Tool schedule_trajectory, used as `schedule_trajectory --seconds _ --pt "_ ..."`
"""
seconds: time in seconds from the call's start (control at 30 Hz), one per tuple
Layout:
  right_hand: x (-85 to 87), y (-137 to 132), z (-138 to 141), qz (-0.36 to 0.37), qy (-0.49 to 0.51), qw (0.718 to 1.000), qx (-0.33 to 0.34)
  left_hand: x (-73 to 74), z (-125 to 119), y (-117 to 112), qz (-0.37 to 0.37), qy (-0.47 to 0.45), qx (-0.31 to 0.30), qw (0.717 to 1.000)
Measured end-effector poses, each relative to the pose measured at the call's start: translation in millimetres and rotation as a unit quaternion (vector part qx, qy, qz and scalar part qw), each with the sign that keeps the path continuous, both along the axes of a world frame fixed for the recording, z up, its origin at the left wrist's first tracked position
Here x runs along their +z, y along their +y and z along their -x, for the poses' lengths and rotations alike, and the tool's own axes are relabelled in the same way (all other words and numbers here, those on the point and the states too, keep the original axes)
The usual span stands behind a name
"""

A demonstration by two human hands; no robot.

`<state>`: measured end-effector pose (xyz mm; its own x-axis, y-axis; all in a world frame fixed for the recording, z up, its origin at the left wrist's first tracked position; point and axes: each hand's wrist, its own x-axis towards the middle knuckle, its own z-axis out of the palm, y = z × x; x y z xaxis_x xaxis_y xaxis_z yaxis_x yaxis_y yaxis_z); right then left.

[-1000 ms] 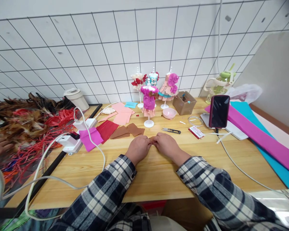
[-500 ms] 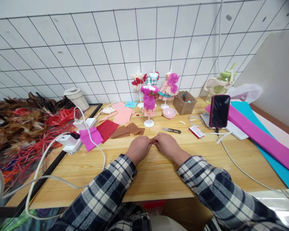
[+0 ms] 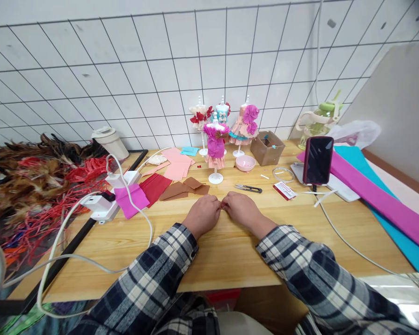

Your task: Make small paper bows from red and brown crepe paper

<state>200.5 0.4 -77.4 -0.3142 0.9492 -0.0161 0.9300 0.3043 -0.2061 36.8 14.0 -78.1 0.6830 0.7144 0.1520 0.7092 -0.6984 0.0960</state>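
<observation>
Over the front middle of the wooden table, my left hand [image 3: 203,215] and my right hand [image 3: 242,210] meet at their fingertips. Both are closed in a pinch, and whatever lies between the fingers is hidden or too small to make out. Just beyond my right hand lies a pair of thread snips [image 3: 248,188]. Pieces of brown paper [image 3: 181,189] rest beyond my left hand. Farther back, a small dress form [image 3: 215,144] in a magenta paper dress stands upright on a white base, with other dressed forms [image 3: 244,123] behind it.
Red paper [image 3: 155,188], magenta paper [image 3: 131,201] and power strips [image 3: 103,207] with cables lie left. A pink bowl [image 3: 245,163] and cardboard box [image 3: 267,148] stand at the back. On the right are a propped phone [image 3: 317,160] and long paper strips [image 3: 380,195]. Feathers [image 3: 38,172] heap far left.
My fingertips have shifted very slightly, with a small gap now showing between the two hands. The things on the table have stayed in place.
</observation>
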Motion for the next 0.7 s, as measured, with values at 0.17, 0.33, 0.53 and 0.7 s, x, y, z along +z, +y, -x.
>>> schedule_trajectory --seconds 0.17,0.33,0.53,0.7 --pt "1.6 -0.4 -1.1 0.012 0.007 1.000 -0.006 -2.8 3.3 3.4 0.025 0.005 0.020 0.999" --pt "1.1 0.1 -2.2 0.010 0.008 1.000 -0.004 -4.5 4.9 5.5 0.031 -0.002 0.009 0.999" --pt "1.6 0.4 -1.6 0.014 0.023 1.000 -0.007 -4.8 3.9 3.8 0.019 -0.001 0.032 0.999" --pt "2.3 0.4 -1.2 0.021 0.008 1.000 0.001 -6.1 3.7 4.4 0.019 -0.028 0.028 0.999"
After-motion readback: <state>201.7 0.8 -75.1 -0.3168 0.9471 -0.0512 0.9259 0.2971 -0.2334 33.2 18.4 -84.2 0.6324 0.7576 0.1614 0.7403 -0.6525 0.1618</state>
